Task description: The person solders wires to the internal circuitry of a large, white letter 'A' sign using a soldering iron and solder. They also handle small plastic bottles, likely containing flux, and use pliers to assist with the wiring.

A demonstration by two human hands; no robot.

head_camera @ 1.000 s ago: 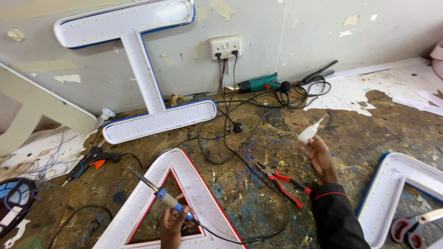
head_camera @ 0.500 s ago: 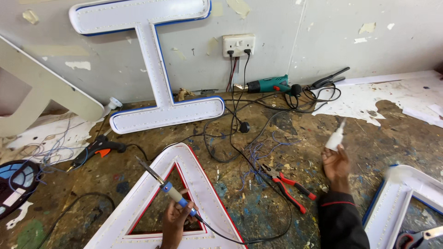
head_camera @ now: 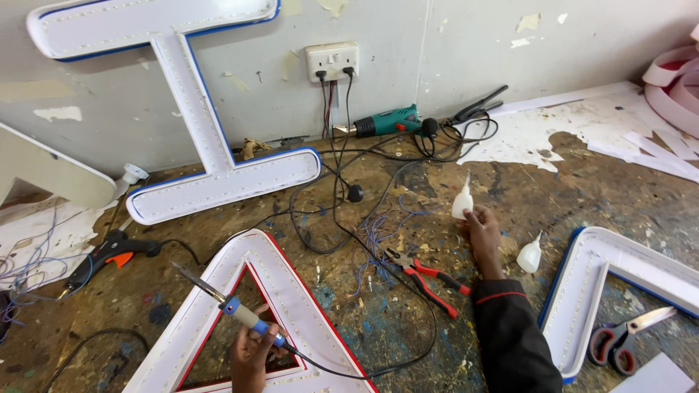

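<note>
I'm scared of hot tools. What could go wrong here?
1. The left hand holds a soldering iron with its tip over the red-edged letter; a slip might scorch it.
2. The iron's cord trails by the red pliers and could snag.
3. The right hand holds a small white bottle; it might spill.

Soldering iron [head_camera: 233, 306] in left hand [head_camera: 251, 356], glue bottle [head_camera: 462, 202] in right hand [head_camera: 484, 233].

Triangle sign [head_camera: 291, 306] — bottom edge cut off.
</note>
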